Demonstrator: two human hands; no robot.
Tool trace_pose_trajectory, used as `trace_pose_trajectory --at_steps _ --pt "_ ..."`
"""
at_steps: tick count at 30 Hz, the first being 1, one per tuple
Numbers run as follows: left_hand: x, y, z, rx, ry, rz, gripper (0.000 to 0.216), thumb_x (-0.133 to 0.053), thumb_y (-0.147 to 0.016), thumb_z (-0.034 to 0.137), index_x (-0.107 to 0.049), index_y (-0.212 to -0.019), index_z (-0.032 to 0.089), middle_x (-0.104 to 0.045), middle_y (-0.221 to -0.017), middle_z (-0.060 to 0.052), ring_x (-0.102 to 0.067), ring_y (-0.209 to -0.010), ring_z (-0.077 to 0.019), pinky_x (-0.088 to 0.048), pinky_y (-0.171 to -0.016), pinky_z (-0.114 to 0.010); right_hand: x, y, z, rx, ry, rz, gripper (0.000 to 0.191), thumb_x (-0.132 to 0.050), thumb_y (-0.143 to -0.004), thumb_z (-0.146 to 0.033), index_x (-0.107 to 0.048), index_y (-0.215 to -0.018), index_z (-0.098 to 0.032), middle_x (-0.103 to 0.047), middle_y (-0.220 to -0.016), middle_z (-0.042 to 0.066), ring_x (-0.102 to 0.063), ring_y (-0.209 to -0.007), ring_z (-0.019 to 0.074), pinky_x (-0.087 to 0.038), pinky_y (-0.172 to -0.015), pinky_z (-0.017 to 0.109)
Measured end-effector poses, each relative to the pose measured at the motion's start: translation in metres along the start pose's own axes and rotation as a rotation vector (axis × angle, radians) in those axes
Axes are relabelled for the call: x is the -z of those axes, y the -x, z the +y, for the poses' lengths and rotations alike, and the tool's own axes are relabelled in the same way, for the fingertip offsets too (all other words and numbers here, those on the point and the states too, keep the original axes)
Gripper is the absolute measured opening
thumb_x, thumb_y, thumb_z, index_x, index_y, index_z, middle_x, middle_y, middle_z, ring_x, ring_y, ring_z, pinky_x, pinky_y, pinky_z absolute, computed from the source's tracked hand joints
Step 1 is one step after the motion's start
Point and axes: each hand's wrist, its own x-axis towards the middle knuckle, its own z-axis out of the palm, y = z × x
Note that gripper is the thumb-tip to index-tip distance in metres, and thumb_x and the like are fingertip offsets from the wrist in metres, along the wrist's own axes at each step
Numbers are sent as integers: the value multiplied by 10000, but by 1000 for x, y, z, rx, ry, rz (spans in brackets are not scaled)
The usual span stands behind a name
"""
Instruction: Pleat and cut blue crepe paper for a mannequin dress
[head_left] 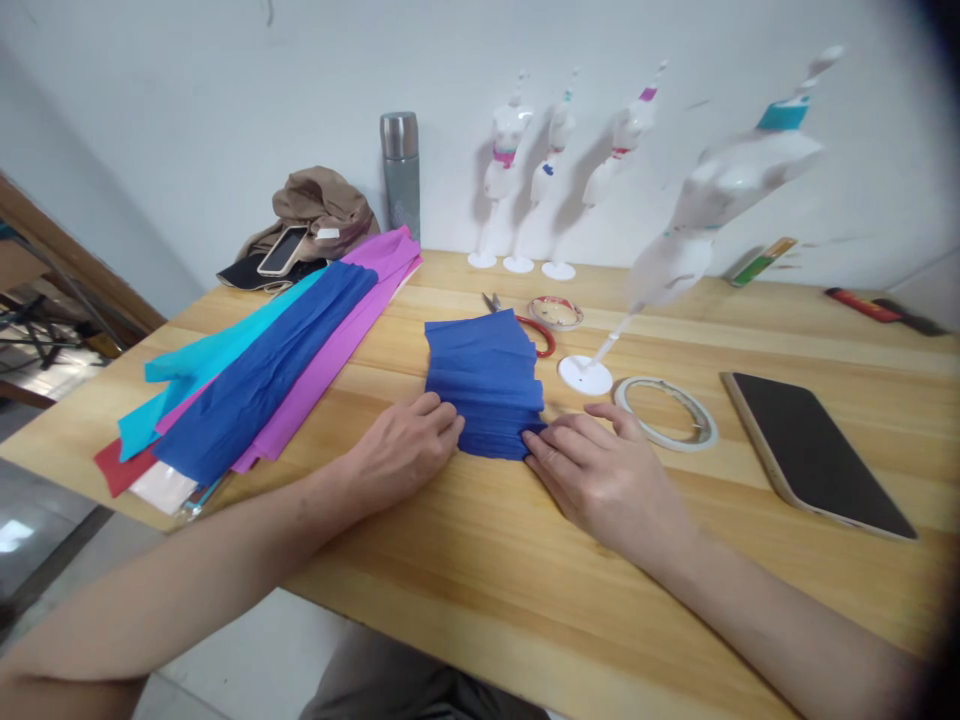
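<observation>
A piece of blue crepe paper [484,362] lies on the table in front of me, its near end gathered into narrow pleats. My left hand [412,440] pinches the pleated end at its left edge. At the right edge, my right hand [592,465] grips the same folds between thumb and fingers, with the index finger raised. Just behind the paper are red-handled scissors [546,338], partly covered by it. A roll of white tape [666,412] lies close to my right hand, and a white mannequin stand [585,375] rises behind that hand.
Folded crepe paper strips [262,380] in several colours cover the table's left side. A smartphone [817,450] lies at right. Along the wall stand several small mannequins [510,130], a thermos [401,180] and a brown cloth bag [319,210]. Another tape roll [556,312] and a utility knife [862,305] lie farther back.
</observation>
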Motion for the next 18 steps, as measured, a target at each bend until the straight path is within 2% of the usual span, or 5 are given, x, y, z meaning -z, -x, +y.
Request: trace_pose_trajectory --at_steps 5,7,12,18 --pt "-2 0 -2 36 60 4 171 -443 -949 194 -605 -941 142 -571 -856 -68 -502 -817 -195 -427 -668 -307 -3 5 5 -141 -165 8 198 -552 -897 -226 -724 -981 -179 -696 -854 94 -594 -787 230 -425 -722 409" --pt "-2 -1 -3 48 78 5 186 -439 -954 219 -609 -936 145 -566 -856 -68 -500 -814 -192 -427 -664 -306 -4 7 6 -181 -219 9 209 -540 -900 -230 -732 -974 -195 -688 -853 90 -595 -791 228 -428 -715 404" --pt "-2 -1 -2 68 72 11 212 -430 -957 240 -620 -918 155 -570 -847 -66 -498 -803 -192 -425 -639 -299 -7 8 8 -216 -271 19 210 -534 -903 -227 -742 -922 -207 -668 -811 81 -598 -784 223 -433 -701 398" --pt "-3 -1 -3 70 67 20 219 -440 -951 243 -633 -900 155 -582 -846 -61 -505 -809 -193 -414 -635 -290 -8 8 9 -222 -315 5 192 -552 -887 -220 -729 -953 -180 -672 -865 94 -596 -813 234 -441 -705 402"
